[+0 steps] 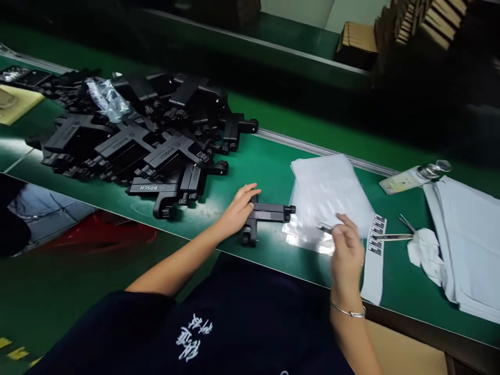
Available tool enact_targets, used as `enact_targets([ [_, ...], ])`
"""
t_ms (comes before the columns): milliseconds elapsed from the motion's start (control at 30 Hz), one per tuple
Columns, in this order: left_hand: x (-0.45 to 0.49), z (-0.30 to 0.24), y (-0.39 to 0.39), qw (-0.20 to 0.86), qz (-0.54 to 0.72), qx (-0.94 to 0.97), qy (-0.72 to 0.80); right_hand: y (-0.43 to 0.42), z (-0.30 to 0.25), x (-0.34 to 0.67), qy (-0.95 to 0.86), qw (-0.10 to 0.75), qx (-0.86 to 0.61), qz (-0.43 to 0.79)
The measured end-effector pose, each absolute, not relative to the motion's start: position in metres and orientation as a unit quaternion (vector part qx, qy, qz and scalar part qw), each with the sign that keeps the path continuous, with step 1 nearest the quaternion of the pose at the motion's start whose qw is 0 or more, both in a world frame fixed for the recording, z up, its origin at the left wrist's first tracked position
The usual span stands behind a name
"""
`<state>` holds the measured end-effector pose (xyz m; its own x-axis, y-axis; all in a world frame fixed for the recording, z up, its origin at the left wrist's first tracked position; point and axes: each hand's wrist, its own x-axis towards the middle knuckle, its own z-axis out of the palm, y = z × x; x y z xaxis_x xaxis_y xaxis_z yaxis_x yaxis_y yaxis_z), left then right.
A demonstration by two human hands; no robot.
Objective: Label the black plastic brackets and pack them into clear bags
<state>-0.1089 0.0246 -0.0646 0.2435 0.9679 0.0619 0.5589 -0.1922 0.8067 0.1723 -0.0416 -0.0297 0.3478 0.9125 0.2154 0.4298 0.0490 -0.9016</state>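
Note:
My left hand (239,212) is closed on the near end of a black T-shaped plastic part (267,212), which lies on the green bench. To the right, my right hand (347,244) is raised over the edge of a stack of clear plastic bags (332,187). Between its thumb and fingers it pinches a small dark sticker (325,227). Close by on the right lies a white strip of black-and-white stickers (377,237). Metal tweezers (394,237) reach from the strip to a crumpled white wipe (425,252).
A large pile of similar black parts (128,140), several marked BOSCH, covers the bench's left side, with a crumpled clear bag (107,99) on top. At the right are a pump bottle (406,179) and stacked white sheets (472,245). Folded cardboard (357,39) stands behind.

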Motion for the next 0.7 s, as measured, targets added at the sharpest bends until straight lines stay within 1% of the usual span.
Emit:
enact_targets([
  [67, -0.094, -0.066, 0.007, 0.354, 0.315, 0.691, 0.546, -0.025, -0.027, 0.133, -0.53, 0.458, -0.611, 0.369],
  [133, -0.085, -0.064, -0.003, 0.361, 0.327, 0.68, 0.548, -0.011, -0.029, 0.104, -0.544, 0.404, -0.606, 0.417],
  [233, -0.081, -0.064, -0.006, 0.365, 0.346, 0.675, 0.54, 0.0, -0.034, 0.086, -0.558, 0.358, -0.627, 0.408],
  [433, -0.081, -0.067, -0.004, 0.365, 0.367, 0.671, 0.531, 0.001, -0.031, 0.084, -0.576, 0.315, -0.645, 0.393],
  [700, -0.083, -0.064, -0.004, 0.375, 0.363, 0.671, 0.526, 0.002, -0.025, 0.081, -0.588, 0.286, -0.647, 0.392],
])
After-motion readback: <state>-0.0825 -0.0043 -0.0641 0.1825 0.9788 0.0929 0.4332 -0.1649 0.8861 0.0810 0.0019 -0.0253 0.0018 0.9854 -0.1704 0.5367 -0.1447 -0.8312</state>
